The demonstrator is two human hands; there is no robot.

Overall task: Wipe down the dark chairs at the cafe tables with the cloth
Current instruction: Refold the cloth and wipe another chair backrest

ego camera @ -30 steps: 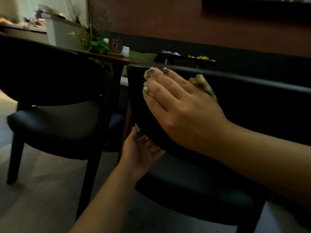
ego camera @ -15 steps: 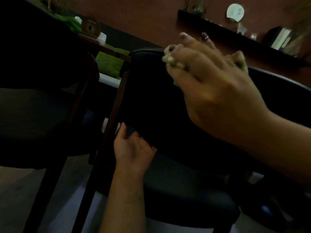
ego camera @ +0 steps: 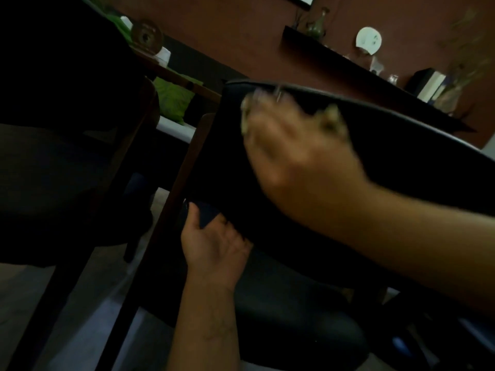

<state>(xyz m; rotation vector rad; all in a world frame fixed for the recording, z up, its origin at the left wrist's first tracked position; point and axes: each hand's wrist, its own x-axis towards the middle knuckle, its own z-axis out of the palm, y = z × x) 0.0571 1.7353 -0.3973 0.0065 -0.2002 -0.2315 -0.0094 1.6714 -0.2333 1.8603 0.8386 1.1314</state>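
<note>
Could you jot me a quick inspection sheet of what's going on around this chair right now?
Surface: dark chair backrest, tilted in view.
Job's things: cloth, pale, mostly hidden under the right hand; second dark chair at left.
Clutter: green cushion behind; small items on the table, blurred.
Grippers: right hand presses the cloth on the backrest; left hand holds the backrest's lower edge.
Cables: nothing seen.
Surroundings: reddish wall, shelf with ornaments, pale floor.

dim room | brown wall (ego camera: 241, 30) | dark shelf (ego camera: 348, 58) (ornaments on it) | wooden table (ego camera: 184, 79) | grey floor (ego camera: 88, 314)
</note>
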